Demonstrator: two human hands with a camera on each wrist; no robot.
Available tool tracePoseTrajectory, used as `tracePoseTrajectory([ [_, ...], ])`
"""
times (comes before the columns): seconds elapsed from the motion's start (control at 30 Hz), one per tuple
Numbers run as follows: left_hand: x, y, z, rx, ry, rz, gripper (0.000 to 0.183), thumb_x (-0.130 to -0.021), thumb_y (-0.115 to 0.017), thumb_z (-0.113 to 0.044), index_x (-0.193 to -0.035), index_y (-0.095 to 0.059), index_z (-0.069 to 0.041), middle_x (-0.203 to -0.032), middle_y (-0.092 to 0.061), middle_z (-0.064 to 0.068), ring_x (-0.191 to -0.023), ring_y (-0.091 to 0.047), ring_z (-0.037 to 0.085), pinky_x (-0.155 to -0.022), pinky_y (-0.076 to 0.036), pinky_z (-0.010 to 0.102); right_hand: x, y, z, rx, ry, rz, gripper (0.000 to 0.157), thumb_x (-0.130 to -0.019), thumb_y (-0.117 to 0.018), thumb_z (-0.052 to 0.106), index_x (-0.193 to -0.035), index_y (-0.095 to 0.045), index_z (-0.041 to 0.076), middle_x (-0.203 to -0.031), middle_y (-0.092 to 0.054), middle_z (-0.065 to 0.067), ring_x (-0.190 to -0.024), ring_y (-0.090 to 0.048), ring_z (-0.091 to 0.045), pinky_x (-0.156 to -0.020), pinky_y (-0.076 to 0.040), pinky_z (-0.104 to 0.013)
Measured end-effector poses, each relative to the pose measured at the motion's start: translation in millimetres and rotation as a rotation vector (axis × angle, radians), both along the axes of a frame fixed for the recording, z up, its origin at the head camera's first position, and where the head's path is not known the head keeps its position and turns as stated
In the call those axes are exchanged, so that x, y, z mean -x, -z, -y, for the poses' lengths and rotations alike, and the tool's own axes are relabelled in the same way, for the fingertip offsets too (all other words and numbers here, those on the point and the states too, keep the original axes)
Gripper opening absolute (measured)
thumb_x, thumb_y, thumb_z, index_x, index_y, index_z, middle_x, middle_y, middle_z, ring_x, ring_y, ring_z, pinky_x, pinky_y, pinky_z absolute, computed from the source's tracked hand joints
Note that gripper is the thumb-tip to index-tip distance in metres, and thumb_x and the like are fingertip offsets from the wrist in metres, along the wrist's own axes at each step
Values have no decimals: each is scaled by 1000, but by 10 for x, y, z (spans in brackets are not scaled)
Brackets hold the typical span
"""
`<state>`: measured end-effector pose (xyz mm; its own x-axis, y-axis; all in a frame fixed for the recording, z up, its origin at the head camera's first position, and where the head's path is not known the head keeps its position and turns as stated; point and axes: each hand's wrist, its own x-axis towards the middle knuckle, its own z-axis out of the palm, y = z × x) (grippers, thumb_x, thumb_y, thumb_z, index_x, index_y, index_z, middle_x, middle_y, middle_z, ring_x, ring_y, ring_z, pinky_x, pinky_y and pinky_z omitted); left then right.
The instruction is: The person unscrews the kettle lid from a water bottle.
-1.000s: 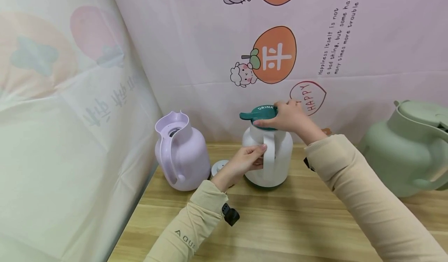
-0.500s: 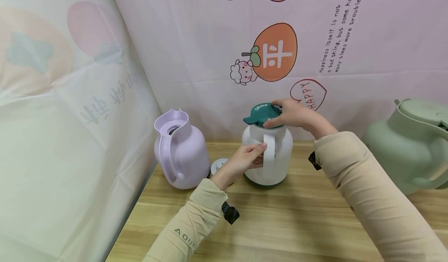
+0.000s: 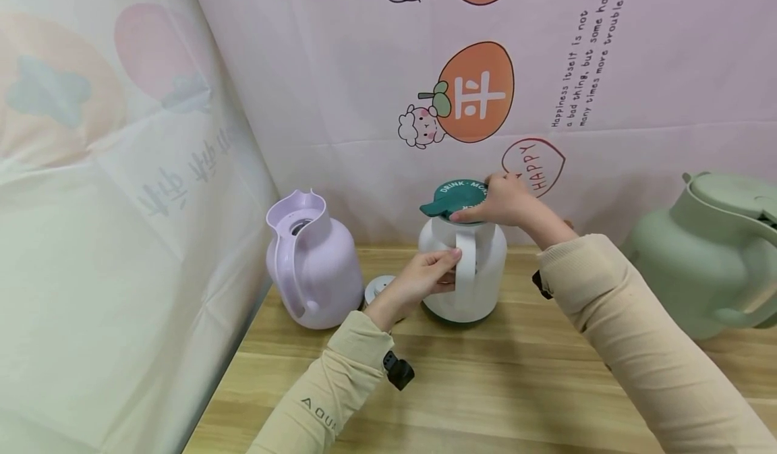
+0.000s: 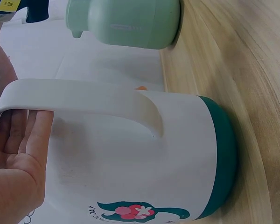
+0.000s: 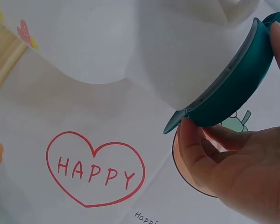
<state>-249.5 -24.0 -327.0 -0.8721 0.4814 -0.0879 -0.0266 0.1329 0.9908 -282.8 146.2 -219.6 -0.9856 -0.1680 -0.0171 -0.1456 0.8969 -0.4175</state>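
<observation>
A white thermos jug (image 3: 493,268) with a dark green base stands upright on the wooden table. My left hand (image 3: 417,282) holds its white handle (image 3: 466,272), the fingers passing behind the handle in the left wrist view. On top of the jug sits a dark green lid (image 3: 455,196) with lettering and a tab at its left. The right hand (image 3: 508,201) grips this lid by its edge, thumb on the near side and fingers on the far side. In the right wrist view the lid's rim (image 5: 233,79) lies close against the jug's mouth.
To the left stands a lilac thermos jug (image 3: 328,272) with its top uncovered. A small round pale item (image 3: 379,287) sits beside it, partly behind my left wrist. A large sage green jug (image 3: 686,265) stands at the right. A printed cloth (image 3: 340,90) hangs behind the table.
The lid has turned slightly counterclockwise on the jug, its tab swinging a little toward me. My right hand has shifted slightly right with it; the left hand stays on the handle.
</observation>
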Motion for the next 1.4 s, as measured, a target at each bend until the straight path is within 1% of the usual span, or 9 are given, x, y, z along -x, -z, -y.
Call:
tracePoseTrajectory([
  [0.2,-13,-18,4,9,-12,6,45,-103,-41,-33,-131,-55,-1,-125,-61,21,-118,-60,28,-101,-50,37,21,-24,-69,113,-87,73,92,-83,-72,39,-143,-26,-14,-141,-38,-34,-121,-43,-43,-105,-39,-59],
  [0.4,7,-16,-4,9,-23,7,46,-103,-41,-33,-130,-56,0,-125,-61,22,-117,-60,27,-101,-50,38,34,-78,-165,230,-175,177,86,-87,-69,25,-147,-19,-10,-148,-31,-31,-130,-36,-42,-111,-29,-61],
  [0.47,9,-13,-7,9,-21,13,46,-103,-42,-33,-130,-56,0,-126,-61,22,-117,-60,27,-101,-50,38,29,-93,-171,238,-158,195,87,-88,-67,29,-148,-17,-8,-150,-28,-31,-134,-32,-44,-112,-26,-63],
  [0.57,1,-8,-14,9,-18,14,46,-103,-41,-33,-130,-56,1,-126,-61,22,-116,-61,26,-101,-50,37,1,-102,-133,231,-72,192,89,-91,-60,42,-149,-15,-8,-152,-23,-32,-138,-26,-47,-111,-26,-65],
  [0.67,-13,2,-18,6,-17,16,45,-103,-41,-32,-128,-57,2,-125,-61,23,-115,-61,26,-100,-50,37,-30,-96,-65,187,21,158,87,-94,-53,48,-145,-19,-14,-148,-26,-36,-135,-31,-50,-108,-32,-64],
  [0.77,-20,14,-23,-1,-17,11,46,-103,-41,-33,-128,-57,2,-125,-62,22,-115,-62,26,-100,-51,37,-51,-86,-15,159,66,133,78,-96,-53,40,-141,-26,-18,-142,-35,-38,-128,-39,-49,-107,-37,-60],
  [1.17,-30,11,-17,9,-19,18,47,-103,-41,-35,-131,-56,-1,-125,-62,21,-114,-62,27,-101,-50,38,-24,-45,-35,267,24,137,67,-99,-50,24,-145,-19,-14,-147,-29,-36,-133,-35,-48,-111,-31,-60],
  [1.27,-27,2,-11,5,-15,11,47,-103,-40,-35,-131,-55,-1,-126,-62,20,-116,-61,27,-101,-50,38,-28,-54,3,232,24,123,71,-99,-47,32,-146,-18,-13,-146,-30,-36,-131,-36,-48,-110,-33,-60],
  [1.4,-18,-5,-5,0,-10,8,47,-103,-40,-35,-132,-54,-1,-127,-61,20,-118,-60,28,-102,-50,37,-33,-61,114,120,50,94,89,-94,-48,53,-147,-17,-11,-145,-31,-36,-129,-36,-49,-108,-35,-61],
])
